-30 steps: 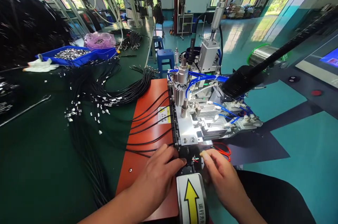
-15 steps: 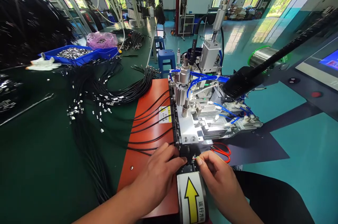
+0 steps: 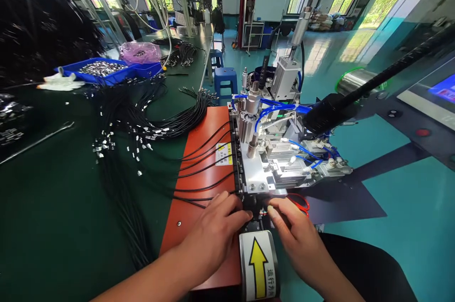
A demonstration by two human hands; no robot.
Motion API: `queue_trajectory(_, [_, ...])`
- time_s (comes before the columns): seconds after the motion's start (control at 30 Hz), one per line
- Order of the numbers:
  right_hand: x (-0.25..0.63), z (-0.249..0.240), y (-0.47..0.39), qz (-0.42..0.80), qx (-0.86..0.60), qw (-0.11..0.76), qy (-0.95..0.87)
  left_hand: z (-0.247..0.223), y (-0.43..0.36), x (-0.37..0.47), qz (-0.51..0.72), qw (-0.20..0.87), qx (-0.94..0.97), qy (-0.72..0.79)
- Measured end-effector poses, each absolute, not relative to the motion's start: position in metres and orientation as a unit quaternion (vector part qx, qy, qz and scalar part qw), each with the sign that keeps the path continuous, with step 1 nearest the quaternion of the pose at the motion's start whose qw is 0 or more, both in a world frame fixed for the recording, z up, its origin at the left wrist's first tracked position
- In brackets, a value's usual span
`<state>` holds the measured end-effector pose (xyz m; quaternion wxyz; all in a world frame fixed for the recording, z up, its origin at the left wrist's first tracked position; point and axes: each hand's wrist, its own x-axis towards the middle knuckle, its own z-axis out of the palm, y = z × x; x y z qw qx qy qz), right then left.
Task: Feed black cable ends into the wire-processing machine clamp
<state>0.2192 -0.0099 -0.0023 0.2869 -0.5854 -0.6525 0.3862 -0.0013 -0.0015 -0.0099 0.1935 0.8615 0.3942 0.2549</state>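
Note:
My left hand [image 3: 223, 224] lies over the right edge of the red plate [image 3: 199, 245], fingers bent and pressed at the dark fixture under the machine [image 3: 254, 164]. What its fingertips hold is hidden. Just right of it, my right hand [image 3: 293, 228] is closed, thumb against forefinger, beside small coloured wire ends [image 3: 263, 212] that stick out at the fixture. Several black cables [image 3: 206, 188] run across the red plate into the machine's edge. Below the fixture sits a white plate with a yellow arrow [image 3: 258, 264].
Red-handled scissors [image 3: 300, 203] lie behind my right hand. Cable bundles [image 3: 185, 124] and a blue tray of metal parts [image 3: 103, 70] are on the green table [image 3: 71, 207]. A black flexible arm [image 3: 373, 79] crosses at the right, near a solder-like spool [image 3: 355, 81].
My right hand has shifted slightly right, with its fingers flatter and more drawn together. My left hand stays at the fixture. The whole view has moved a little.

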Motion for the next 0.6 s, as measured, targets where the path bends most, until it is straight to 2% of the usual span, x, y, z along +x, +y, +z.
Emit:
queue_trajectory(0.33, [0.2204, -0.0023, -0.0129, 0.322, -0.574, 0.291, -0.694, -0.0045, -0.0021, -0.0002, 0.255, 0.201, 0.859, 0.396])
queue_trajectory(0.6, [0.2191, -0.005, -0.0105, 0.323, -0.582, 0.294, -0.686, -0.0075, -0.0033, -0.0019, 0.254, 0.189, 0.863, 0.393])
